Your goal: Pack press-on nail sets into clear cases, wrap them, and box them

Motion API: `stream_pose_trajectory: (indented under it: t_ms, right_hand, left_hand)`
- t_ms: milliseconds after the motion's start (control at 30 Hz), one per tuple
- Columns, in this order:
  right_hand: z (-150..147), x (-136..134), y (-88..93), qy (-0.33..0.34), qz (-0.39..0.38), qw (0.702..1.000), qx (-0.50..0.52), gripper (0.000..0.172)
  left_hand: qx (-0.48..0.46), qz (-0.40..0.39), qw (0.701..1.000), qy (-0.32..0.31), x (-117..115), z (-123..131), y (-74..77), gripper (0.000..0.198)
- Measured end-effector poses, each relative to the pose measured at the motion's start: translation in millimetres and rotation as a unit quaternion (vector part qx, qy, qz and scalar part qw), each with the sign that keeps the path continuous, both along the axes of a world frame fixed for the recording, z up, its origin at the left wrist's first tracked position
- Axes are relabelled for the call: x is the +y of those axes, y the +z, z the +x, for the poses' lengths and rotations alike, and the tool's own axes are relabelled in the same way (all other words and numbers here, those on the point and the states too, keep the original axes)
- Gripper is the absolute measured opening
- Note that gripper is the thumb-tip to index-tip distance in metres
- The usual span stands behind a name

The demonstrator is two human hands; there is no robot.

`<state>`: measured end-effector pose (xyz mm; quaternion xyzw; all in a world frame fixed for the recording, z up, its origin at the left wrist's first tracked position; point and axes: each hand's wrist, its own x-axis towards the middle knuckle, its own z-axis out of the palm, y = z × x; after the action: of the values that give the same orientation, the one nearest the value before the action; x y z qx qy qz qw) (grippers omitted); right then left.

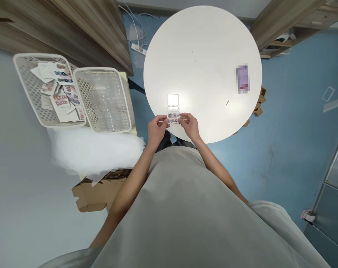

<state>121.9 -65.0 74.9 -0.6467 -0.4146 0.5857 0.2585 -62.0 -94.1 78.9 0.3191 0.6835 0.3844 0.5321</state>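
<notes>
A small card [173, 121] with two rows of shiny, colourful little pieces, too small to name surely, is held at the near edge of the round table. My left hand [157, 128] pinches its left side, and my right hand [189, 125] pinches its right side. Directly behind the card, a small clear plastic case [173, 100] lies on the tabletop with its lid flipped back, away from me. The card overlaps the front part of the case; whether it lies inside or above cannot be made out.
White round table [202, 41] bears a blurred purple object [243, 79] at right. To the left stand a white basket [26, 93] of similar cards and another basket [126, 100] of clear cases. Below them are a white plastic bag [96, 150] and cardboard boxes [93, 195].
</notes>
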Motion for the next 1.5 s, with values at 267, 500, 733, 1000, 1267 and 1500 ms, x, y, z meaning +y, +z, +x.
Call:
stream_pose_trajectory:
  t_ms: [267, 500, 733, 1000, 1267, 1500]
  right_hand:
    - [-8.6, 22.4, -66.3, 0.041, -0.068, 0.991, -0.105, 0.018]
    - [-10.6, 45.7, -98.8, 0.077, -0.067, 0.98, -0.173, 0.019]
    - [-10.8, 45.8, -108.4, 0.072, -0.065, 0.977, -0.192, 0.019]
    - [-11.8, 48.3, -109.6, 0.064, -0.06, 0.972, -0.218, 0.031]
    - [9.6, 64.8, -113.4, 0.049, -0.12, 0.989, -0.077, 0.027]
    - [37.0, 44.7, -64.0, 0.03, -0.197, 0.969, 0.145, 0.039]
  left_hand:
    - [0.053, -0.119, 0.986, -0.107, 14.3, -8.3, -86.1, 0.044]
    - [0.081, -0.166, 0.973, -0.136, 37.4, -3.2, -122.3, 0.046]
    - [0.128, -0.16, 0.971, -0.126, 45.7, -4.6, -121.6, 0.043]
    - [0.092, -0.128, 0.983, -0.093, 56.0, -1.9, -123.8, 0.056]
    - [0.003, -0.189, 0.981, -0.05, 68.8, 2.7, -118.8, 0.048]
    - [-0.173, -0.217, 0.96, -0.044, 53.6, -2.4, -70.1, 0.051]
